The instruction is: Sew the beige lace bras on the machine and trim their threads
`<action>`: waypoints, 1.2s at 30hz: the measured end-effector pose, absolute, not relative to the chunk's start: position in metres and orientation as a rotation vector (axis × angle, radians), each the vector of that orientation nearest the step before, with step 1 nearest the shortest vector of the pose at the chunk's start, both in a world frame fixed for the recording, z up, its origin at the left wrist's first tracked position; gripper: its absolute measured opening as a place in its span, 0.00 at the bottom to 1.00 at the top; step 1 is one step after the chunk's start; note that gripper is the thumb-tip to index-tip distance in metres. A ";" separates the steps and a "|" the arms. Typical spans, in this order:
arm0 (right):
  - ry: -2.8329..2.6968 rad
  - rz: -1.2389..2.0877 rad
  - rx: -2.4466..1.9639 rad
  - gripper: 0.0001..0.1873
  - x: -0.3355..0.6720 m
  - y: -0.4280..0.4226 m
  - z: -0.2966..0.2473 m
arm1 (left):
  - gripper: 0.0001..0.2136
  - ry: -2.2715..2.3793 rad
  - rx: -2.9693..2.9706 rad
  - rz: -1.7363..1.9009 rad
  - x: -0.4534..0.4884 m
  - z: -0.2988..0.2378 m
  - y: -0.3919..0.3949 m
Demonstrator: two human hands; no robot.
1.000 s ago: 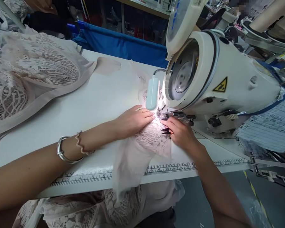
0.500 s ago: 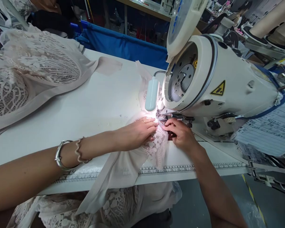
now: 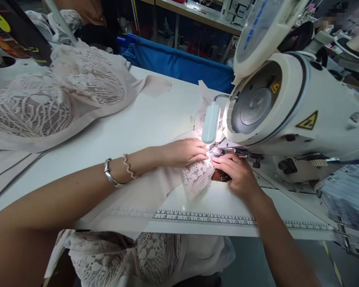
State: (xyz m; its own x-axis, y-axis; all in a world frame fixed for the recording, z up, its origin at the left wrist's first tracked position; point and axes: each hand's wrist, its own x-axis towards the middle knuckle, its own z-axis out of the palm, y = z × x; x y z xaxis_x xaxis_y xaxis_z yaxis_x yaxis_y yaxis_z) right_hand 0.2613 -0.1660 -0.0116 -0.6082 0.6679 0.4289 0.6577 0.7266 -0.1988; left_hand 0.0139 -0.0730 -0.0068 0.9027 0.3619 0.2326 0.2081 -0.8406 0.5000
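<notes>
A pale pink lace piece (image 3: 197,177) lies under the needle area of the white sewing machine (image 3: 293,111). My left hand (image 3: 187,152) rests flat on the lace, fingers stretched toward the presser foot (image 3: 215,150). My right hand (image 3: 237,173) is curled on the lace just right of the foot, fingertips pinching the fabric edge, with a dark thread snip (image 3: 219,176) tucked under the palm. The sewing lamp (image 3: 211,122) lights the spot.
A pile of lace garments (image 3: 48,99) covers the table's left side. A printed ruler strip (image 3: 215,218) runs along the table's front edge. A blue bin (image 3: 179,63) stands behind the table. More lace hangs into my lap (image 3: 143,259).
The lace has been drawn further under the machine and both hands have closed in on the presser foot. My right hand curled over the snips. The view shifted leftward.
</notes>
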 end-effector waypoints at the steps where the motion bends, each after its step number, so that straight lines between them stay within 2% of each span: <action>1: -2.457 0.033 -1.021 0.29 0.261 -0.166 -0.012 | 0.18 0.434 2.593 0.441 0.014 -0.006 -0.073; 5: -2.464 0.001 -1.012 0.32 0.263 -0.165 -0.014 | 0.13 0.504 2.725 0.459 0.015 -0.005 -0.077; 8: -2.427 0.013 -1.003 0.32 0.263 -0.163 -0.016 | 0.16 0.332 2.848 0.454 0.013 -0.003 -0.082; 10: -2.403 0.059 -0.993 0.30 0.263 -0.163 -0.017 | 0.17 0.166 2.867 0.430 0.010 -0.002 -0.086; 13: -2.374 0.111 -0.987 0.24 0.263 -0.161 -0.018 | 0.13 0.149 2.929 0.413 0.010 -0.004 -0.093; 16: -2.351 0.107 -0.980 0.18 0.262 -0.161 -0.019 | 0.19 0.300 3.036 0.466 0.015 -0.012 -0.102; 19: -2.350 0.116 -1.009 0.19 0.261 -0.161 -0.019 | 0.19 0.393 3.104 0.592 0.021 -0.018 -0.109; 25: -2.373 0.054 -0.956 0.18 0.260 -0.165 -0.015 | 0.11 0.318 3.108 0.605 0.019 -0.014 -0.113; 30: -2.390 0.021 -0.900 0.12 0.262 -0.166 -0.014 | 0.11 0.345 3.116 0.614 0.018 -0.009 -0.113; 36: -2.373 0.025 -0.911 0.17 0.261 -0.165 -0.015 | 0.13 0.383 3.145 0.608 0.020 -0.011 -0.108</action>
